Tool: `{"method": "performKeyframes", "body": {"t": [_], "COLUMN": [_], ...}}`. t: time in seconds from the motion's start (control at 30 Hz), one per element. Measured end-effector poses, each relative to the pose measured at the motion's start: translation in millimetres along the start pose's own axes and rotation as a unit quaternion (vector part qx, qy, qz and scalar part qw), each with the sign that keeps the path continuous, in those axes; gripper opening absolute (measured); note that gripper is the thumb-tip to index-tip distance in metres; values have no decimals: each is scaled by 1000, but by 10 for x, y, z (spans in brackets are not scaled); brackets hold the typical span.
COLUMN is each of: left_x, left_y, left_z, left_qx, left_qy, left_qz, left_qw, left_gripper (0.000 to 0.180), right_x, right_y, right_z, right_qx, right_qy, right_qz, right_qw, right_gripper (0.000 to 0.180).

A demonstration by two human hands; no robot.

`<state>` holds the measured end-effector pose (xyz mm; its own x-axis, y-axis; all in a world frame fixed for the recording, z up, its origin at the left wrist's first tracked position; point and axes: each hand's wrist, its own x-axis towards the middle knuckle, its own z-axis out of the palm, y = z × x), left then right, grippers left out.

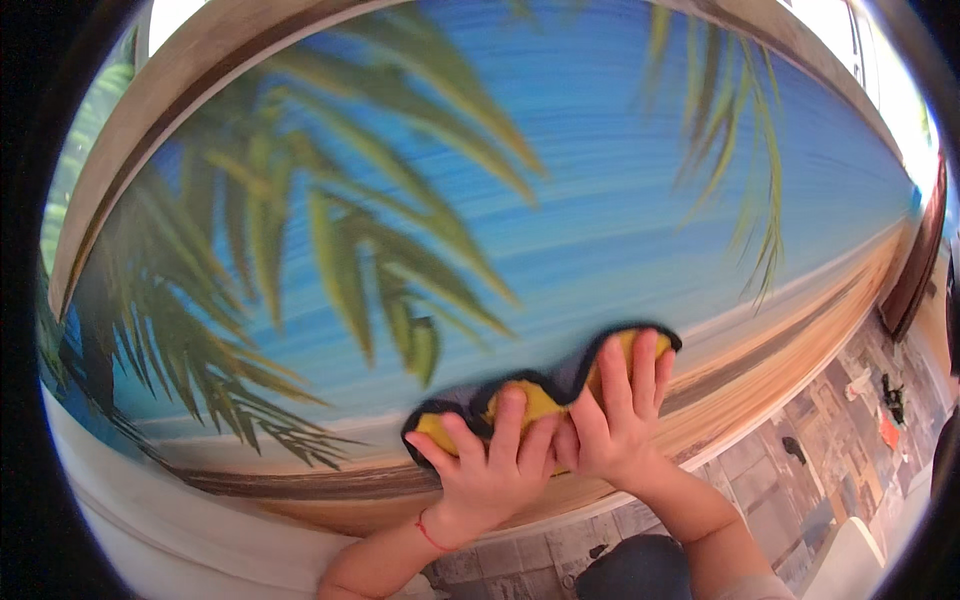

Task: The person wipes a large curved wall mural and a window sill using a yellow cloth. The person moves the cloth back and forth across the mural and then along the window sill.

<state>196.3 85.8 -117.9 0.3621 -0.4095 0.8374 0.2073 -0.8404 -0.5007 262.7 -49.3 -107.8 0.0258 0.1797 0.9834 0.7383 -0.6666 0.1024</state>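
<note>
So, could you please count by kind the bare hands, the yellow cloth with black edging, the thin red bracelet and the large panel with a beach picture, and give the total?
Bare hands, left hand and right hand: 2
Yellow cloth with black edging: 1
Thin red bracelet: 1
Large beach-picture panel: 1
Total: 5

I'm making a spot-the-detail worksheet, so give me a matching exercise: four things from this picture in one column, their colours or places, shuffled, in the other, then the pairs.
Things
1. Cloth
2. Wrist bracelet
3. Palm fronds
4. Patchwork floor

Colours or places
A. Green, pictured on the beach-scene panel
B. Grey-brown, beyond the panel's lower edge
C. Yellow with a black edge, under the left hand and right hand
D. Red, thin and curved

Pairs: 1-C, 2-D, 3-A, 4-B
</note>
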Motion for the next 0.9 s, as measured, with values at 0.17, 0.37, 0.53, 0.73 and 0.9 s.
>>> {"method": "performKeyframes", "body": {"t": [0.17,0.37,0.53,0.73,0.9], "left_x": [241,560,-40,-1268,-1178], "left_y": [166,211,535,1009,1156], "left_z": [-85,-81,27,190,-62], "left_qx": [-55,-87,-67,-63,-211], "left_qy": [-20,-38,-99,-173,-260], "left_qz": [34,-93,15,147,98], "left_qw": [998,991,993,972,937], "left_gripper": [44,59,51,47,76], "right_x": [-336,53,-648,-2418,-2496], "right_y": [306,515,486,373,364], "right_z": [-78,-366,-79,19,-39], "right_qx": [-25,-4,-24,41,50], "right_qy": [42,-44,16,-80,-60], "right_qz": [44,83,56,38,85], "right_qw": [998,996,998,995,993], "right_gripper": [29,38,31,32,40]}}
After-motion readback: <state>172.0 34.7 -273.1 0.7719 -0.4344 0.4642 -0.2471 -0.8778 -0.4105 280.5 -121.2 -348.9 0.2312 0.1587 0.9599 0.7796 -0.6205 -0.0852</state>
